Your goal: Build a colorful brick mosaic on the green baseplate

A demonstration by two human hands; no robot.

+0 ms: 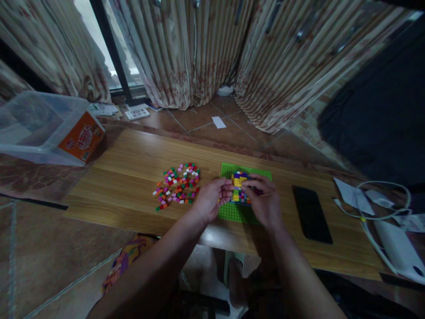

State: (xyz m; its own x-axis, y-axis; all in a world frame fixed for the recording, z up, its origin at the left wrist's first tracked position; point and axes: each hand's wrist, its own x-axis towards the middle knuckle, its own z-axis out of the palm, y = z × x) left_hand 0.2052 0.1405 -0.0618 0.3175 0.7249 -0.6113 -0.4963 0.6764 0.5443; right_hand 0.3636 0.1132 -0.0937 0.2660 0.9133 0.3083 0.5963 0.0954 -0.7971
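Observation:
A green studded baseplate [232, 213] lies on the wooden table. On it stands a block build [238, 181] of small toy bricks, with yellow on top and purple, blue, green and other colours around. My left hand [212, 197] is at the build's left side, its fingers curled and its fingertips close together. From the right, my right hand [265, 201] reaches over the build, with thumb and index finger at its top. Whether either hand pinches a single brick is too small to tell. Left of the baseplate lie many loose small bricks [179, 181] in mixed colours.
A black phone [312, 214] lies to the right on the table [133, 159]. Farther right are a white cable [368, 217], papers [353, 195] and a white device [400, 250]. At the far left stands a clear plastic bin [43, 148] with an orange label. Curtains [179, 57] hang behind.

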